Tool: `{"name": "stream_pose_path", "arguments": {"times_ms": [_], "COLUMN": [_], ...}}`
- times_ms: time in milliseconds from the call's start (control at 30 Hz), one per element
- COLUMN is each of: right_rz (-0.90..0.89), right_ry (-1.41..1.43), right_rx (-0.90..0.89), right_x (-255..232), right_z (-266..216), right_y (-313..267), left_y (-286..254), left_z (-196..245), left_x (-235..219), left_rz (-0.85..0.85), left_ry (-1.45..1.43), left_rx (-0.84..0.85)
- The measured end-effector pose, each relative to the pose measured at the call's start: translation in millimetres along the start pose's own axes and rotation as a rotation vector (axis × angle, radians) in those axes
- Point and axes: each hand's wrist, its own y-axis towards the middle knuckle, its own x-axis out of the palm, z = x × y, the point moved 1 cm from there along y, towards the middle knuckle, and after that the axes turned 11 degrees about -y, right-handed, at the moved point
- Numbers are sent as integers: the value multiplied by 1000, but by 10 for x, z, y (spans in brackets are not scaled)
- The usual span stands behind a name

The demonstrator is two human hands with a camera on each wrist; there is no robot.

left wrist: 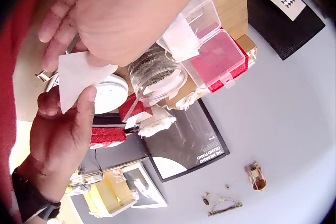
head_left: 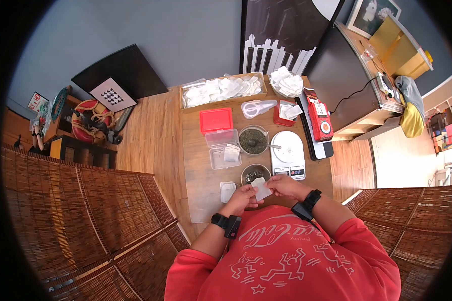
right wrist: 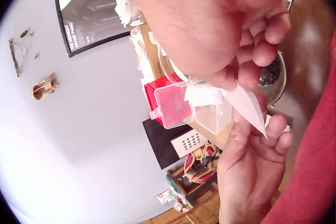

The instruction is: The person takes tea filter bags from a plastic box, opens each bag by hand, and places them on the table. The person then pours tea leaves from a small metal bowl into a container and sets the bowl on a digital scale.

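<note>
Between my two hands, close over the near metal bowl, is a small white tea bag of thin, flat material. My left hand pinches its left edge. Opposite it, my right hand pinches the upper right edge between thumb and fingers. In the left wrist view the tea bag looks like a pointed flap, partly covered by fingers. Dark dried leaves show inside the near bowl. Behind it stands a second bowl full of dried green leaves, with a spoon leaning out.
A white kitchen scale stands right of the bowls. To the left are a clear hinged box, a red box and white bags. Farther back lie scissors, a red packet and a wooden tray of white bags.
</note>
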Motion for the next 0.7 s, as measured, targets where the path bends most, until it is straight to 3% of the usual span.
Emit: {"name": "stream_pose_path", "arguments": {"times_ms": [133,200,233,300,533,700], "right_rz": [-69,-159,-163,-168,-121,-97], "right_ry": [8,-56,-55,-65,31,53], "right_rx": [21,38,37,59,77,112], "right_x": [-16,-23,-32,-61,-215,-249], "right_z": [69,36,16,-5,172,195], "right_y": [18,-37,-68,-117,-109,-187], "left_y": [70,195,153,30,-204,-155], "left_z": [-33,-114,-101,-43,-46,-93], "left_x": [-103,-260,-272,-316,-752,-1149], "left_rz": [24,65,68,293,343,466], "left_ry": [113,370,370,768,701,841], "left_rx": [81,343,342,569,576,462]}}
